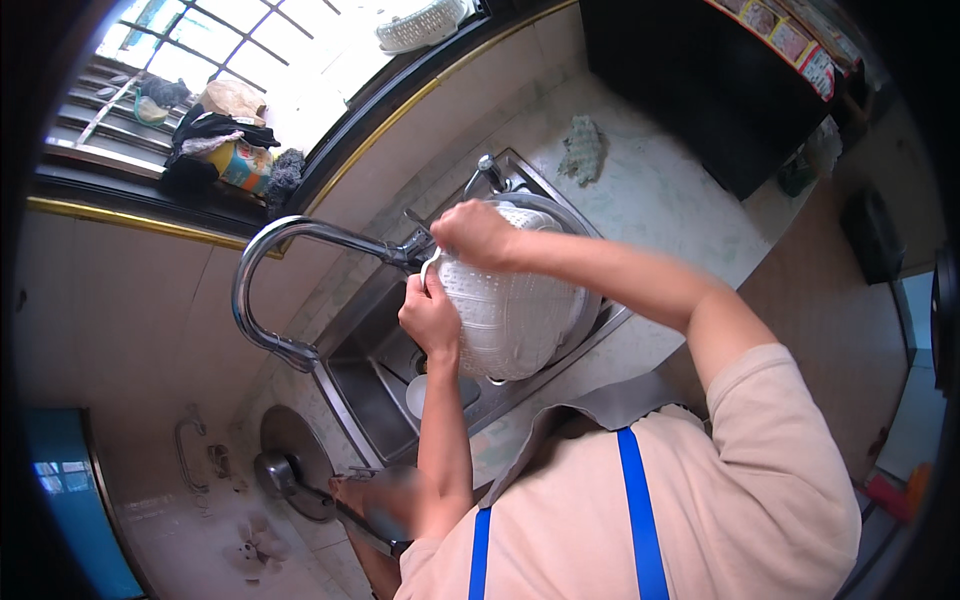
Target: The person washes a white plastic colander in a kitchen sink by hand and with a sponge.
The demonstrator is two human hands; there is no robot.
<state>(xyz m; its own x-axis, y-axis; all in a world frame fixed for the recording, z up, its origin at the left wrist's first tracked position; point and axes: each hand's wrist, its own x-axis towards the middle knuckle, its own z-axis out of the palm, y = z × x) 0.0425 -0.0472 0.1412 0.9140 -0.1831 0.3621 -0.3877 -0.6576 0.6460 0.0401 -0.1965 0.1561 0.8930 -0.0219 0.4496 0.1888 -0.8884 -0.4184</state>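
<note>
A white plastic colander (502, 315), perforated all over, is held tilted above a double stainless-steel sink (360, 345). My left hand (431, 311) grips its rim, with the thumb over the edge. At the upper part of the same rim my right hand (476, 234) is closed, slightly blurred; its fingertips are hidden. Behind the colander shows the edge of a round metal basin (559, 204) in the right part of the sink. A white bowl (417, 396) lies in the left part, partly covered by my left forearm.
A curved chrome faucet (251, 281) arches over the sink's left side. A light green cloth (583, 152) lies on the counter (652, 187). A dark round pan or lid (296, 442) is at lower left, near a blurred part of another person (360, 499). Cleaning items (240, 161) crowd the windowsill.
</note>
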